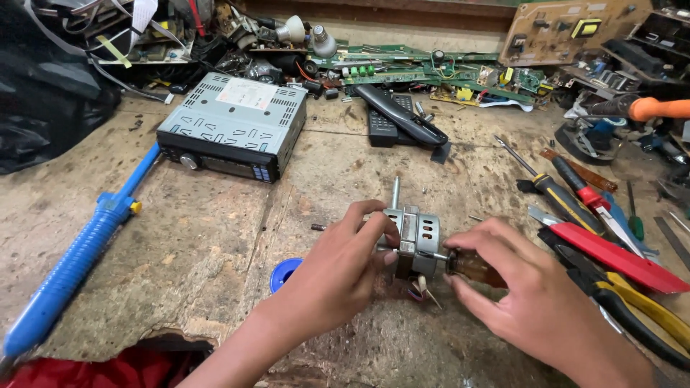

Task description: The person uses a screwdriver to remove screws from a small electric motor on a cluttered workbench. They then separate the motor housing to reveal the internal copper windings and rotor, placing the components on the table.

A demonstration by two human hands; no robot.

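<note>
— Red cloth (108, 370) fills the bottom left corner of the head view, nearest the lens. What sits above it?

— Both hands, at lower centre. Left hand (338, 269) grips the small grey electric motor (411, 237) from its left side, fingers curled over the top and thumb pressed on the casing. Right hand (514, 291) comes in from the right, fingers clenched around a brown-handled screwdriver (474, 267) whose tip meets the motor's right face.

— Where is the motor itself?

— Centre of the frame, on the worn wooden bench (215, 237), shaft pointing up toward the far edge. Loose wires hang beneath it, though that spot is partly hidden.

— And around it?

— Blue roll (284, 271) just left of the wrist; a blue desoldering pump (79, 259) at far left; a car stereo (230, 126) upper left; a black remote (402, 118) top centre; pliers (632, 287) and screwdrivers at right.
</note>
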